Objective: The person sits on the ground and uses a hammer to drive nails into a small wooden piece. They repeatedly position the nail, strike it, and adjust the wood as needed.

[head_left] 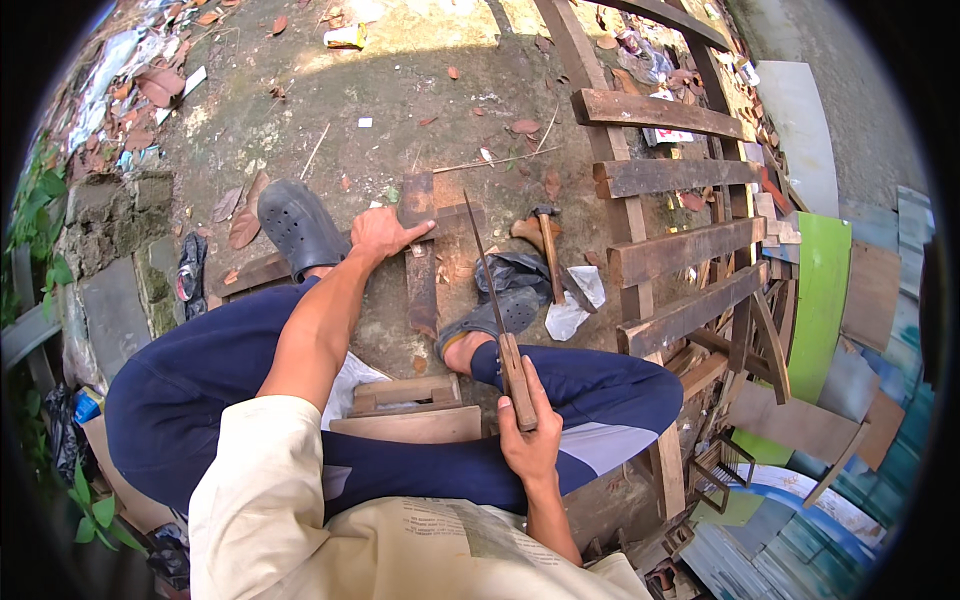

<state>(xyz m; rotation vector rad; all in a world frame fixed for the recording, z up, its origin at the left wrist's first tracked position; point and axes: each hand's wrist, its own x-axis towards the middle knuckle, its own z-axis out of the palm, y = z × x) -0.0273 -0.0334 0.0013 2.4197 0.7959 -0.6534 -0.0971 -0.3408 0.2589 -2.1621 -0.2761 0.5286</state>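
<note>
I list: right hand (531,432), closed round saw (511,362); left hand (380,233), thumb stretched, over crossed planks (422,290) near the far end, grip unclear

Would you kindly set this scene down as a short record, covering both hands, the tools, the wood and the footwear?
Left hand: at the dark wooden boards, thumb extended; exact grip unclear
Right hand: closed around the handle of a handsaw, blade pointing away from the body
Other tool: hammer with a wooden handle, lying near the right clog
Footwear: dark clogs on both feet
Wood at right: slatted wooden frame
Ground: scattered dry leaves
</note>
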